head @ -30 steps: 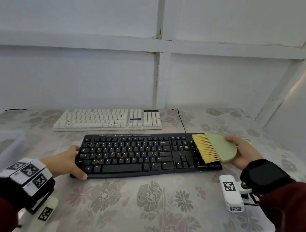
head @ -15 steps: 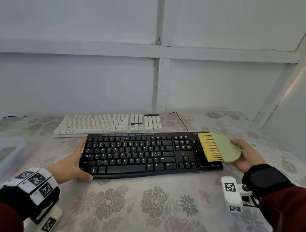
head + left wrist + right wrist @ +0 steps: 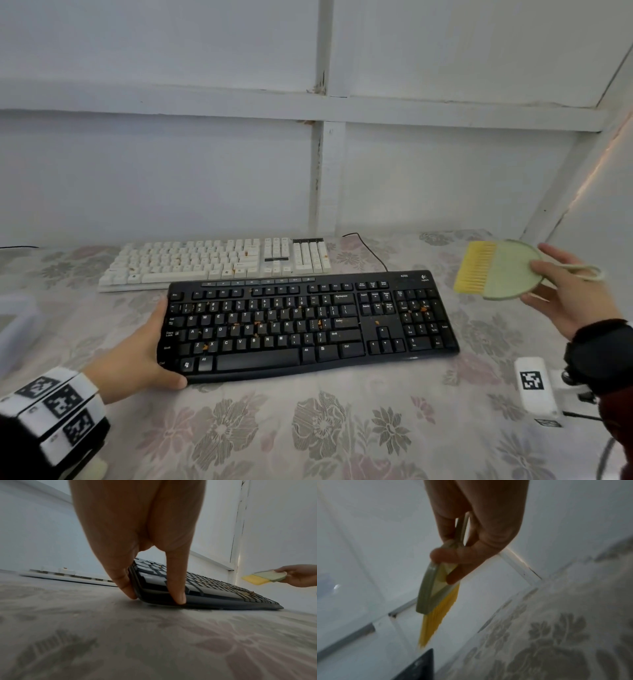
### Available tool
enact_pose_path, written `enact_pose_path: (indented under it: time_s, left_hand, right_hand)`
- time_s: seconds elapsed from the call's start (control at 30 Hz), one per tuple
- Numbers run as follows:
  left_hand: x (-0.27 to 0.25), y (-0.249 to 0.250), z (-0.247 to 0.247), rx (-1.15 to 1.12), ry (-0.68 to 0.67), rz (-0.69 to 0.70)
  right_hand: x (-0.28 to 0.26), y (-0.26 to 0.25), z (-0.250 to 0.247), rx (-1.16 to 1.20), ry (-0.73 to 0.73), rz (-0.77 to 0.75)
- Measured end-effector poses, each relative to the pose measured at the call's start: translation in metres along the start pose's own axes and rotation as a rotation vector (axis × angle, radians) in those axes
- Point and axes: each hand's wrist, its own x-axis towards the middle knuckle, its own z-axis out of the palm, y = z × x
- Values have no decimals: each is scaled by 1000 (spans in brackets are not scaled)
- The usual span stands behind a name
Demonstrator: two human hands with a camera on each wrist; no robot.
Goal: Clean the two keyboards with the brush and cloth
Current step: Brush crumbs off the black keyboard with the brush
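Floral-patterned tablecloth (image 3: 308, 428) covers the work surface, with a white panelled wall (image 3: 171, 164) at the far side. Black full-size keyboard (image 3: 308, 325) lies near the centre of the cloth, its keys scattered with small orange-brown crumbs (image 3: 322, 322). White full-size keyboard (image 3: 219, 262) lies just beyond it, toward the far left, and also carries a few crumbs. A black cable (image 3: 371, 250) runs from the far side toward the black keyboard.

Left hand (image 3: 137, 356) grips the left end of the black keyboard: the thumb lies along the near edge and the fingers (image 3: 123, 580) press the left side. In the left wrist view that end sits slightly off the cloth, the right end resting on it.

Right hand (image 3: 568, 291) holds a flat, round pale-green brush with yellow bristles (image 3: 503, 270) in the air, just beyond the far right corner of the black keyboard and clear of it. The thumb is on top and the fingers are curled beneath the green body; bristles point left. In the right wrist view a thin loop at the handle end passes between the fingers.
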Motion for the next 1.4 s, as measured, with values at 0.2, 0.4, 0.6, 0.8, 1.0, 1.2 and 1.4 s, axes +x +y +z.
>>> enact_pose_path:
  time_s: [0.2, 0.4, 0.6, 0.8, 1.0, 1.2, 1.4]
  left_hand:
    - [1, -2, -1, 9, 37, -35]
    - [1, -2, 0, 22, 60, -37]
    - [-2, 0, 2, 44, 96, -16]
    - [-4, 1, 2, 42, 98, -10]
    - [-3, 3, 3, 75, 114, -15]
    - [-4, 4, 3, 54, 111, -4]
    - [-5, 4, 4, 39, 122, 17]
  right_hand:
    - [4, -4, 17, -313, -177, -207]
    - [-1, 6, 24, -428, -259, -232]
    - [-24, 6, 17, -604, -340, -209]
    - [-44, 3, 9, -740, -412, -144]
    - [-29, -17, 8, -850, -514, -55]
    - [-11, -25, 29, -718, -396, -176]
    - [-20, -17, 28, -765, -413, -184]
